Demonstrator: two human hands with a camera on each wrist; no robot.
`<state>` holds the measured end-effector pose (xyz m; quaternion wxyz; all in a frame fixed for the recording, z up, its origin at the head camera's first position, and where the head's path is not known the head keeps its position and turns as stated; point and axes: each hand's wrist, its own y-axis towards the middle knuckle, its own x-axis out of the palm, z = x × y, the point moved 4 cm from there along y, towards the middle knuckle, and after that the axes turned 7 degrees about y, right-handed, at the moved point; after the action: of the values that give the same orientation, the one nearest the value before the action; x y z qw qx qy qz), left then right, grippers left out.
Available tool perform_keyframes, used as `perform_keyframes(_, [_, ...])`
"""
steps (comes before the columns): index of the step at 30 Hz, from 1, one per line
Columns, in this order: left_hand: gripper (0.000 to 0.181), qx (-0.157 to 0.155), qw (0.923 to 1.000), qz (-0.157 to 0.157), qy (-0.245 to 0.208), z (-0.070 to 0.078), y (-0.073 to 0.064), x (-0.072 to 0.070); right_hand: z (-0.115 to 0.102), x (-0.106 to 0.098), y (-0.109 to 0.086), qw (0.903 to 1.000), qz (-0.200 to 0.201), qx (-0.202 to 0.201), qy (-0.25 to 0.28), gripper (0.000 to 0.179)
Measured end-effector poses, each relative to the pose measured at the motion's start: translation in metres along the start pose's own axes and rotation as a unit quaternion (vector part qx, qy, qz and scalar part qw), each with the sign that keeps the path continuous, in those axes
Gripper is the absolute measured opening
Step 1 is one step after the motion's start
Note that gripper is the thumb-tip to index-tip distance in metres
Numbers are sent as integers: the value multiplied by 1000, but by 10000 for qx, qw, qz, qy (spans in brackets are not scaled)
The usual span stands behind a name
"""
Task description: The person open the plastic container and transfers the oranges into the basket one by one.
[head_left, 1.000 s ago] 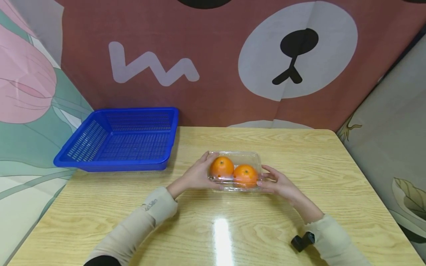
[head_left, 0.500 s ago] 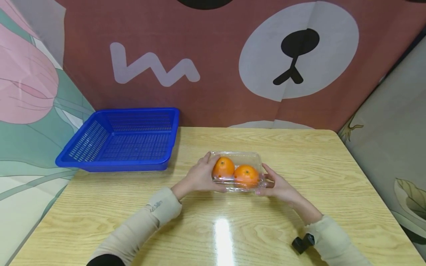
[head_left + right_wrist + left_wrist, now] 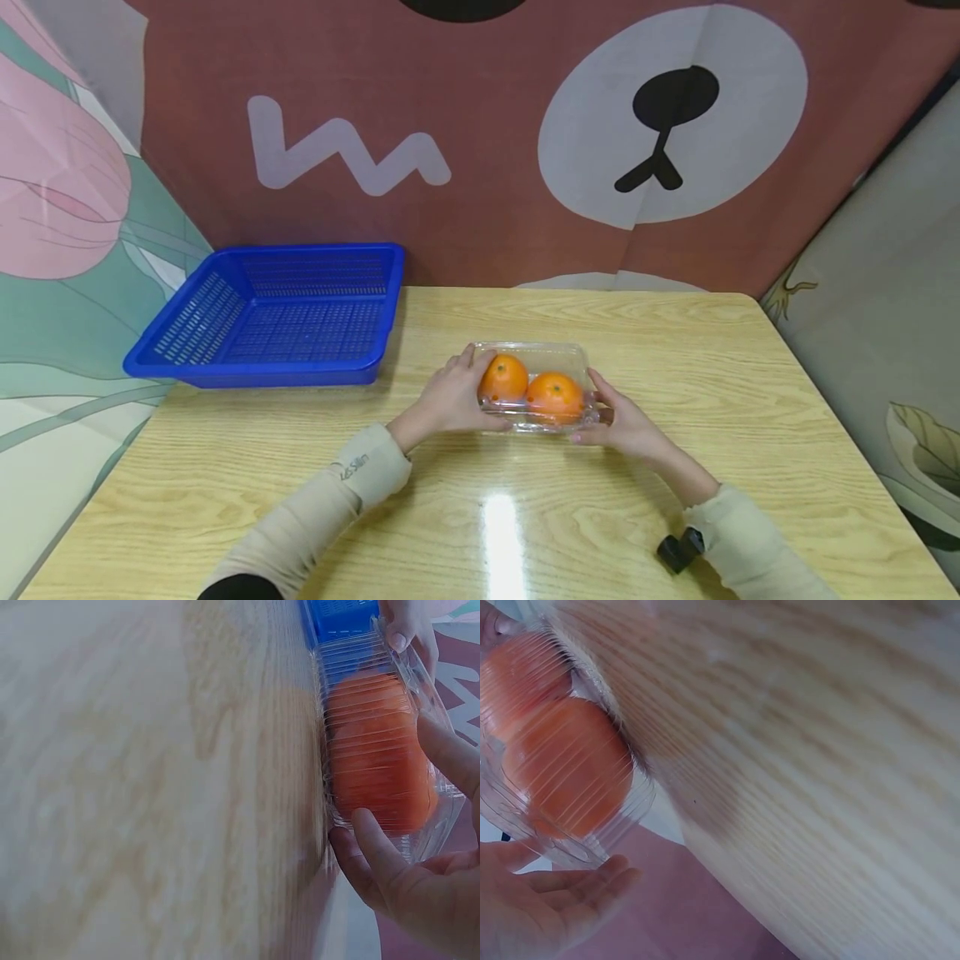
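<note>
A clear plastic clamshell box (image 3: 551, 357) with two oranges inside lies low over the middle of the table, its ribbed wall showing in both wrist views. The left orange (image 3: 503, 377) sits a little farther back than the right orange (image 3: 555, 397). My left hand (image 3: 450, 400) grips the box's left end, thumb along the front and fingers at the back. At the opposite end, my right hand (image 3: 626, 429) holds the box between thumb and fingers. In the right wrist view, fingertips (image 3: 367, 825) press against the ribbed end beside an orange (image 3: 379, 754).
A blue plastic basket (image 3: 255, 371) with slotted walls stands at the back left of the wooden table (image 3: 600, 517). Behind the table hangs a brown printed cloth (image 3: 480, 233). A small black device (image 3: 681, 550) sits at the right sleeve's cuff.
The box and my left hand have shifted slightly to the right. My right thumb has slid a little left and nearer along the front edge. The basket stays in place.
</note>
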<state>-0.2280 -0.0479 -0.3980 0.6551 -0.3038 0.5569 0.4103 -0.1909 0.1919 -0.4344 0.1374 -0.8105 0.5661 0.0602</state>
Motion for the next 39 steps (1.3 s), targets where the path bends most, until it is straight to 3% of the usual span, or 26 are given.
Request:
perform_keyframes(23, [96,290,9984,367,308,0,3,-4,-8,4,0,9997,101,-34,-203,101])
perform_keyframes(35, [93,334,9987,329,214,0,4,-4,-8,4,0,9997,99,-63,-193,101])
perform_keyframes(39, [88,259,9990,369,-59,-2,4,-4,-7,3,0,9998,98,-129,-109,100])
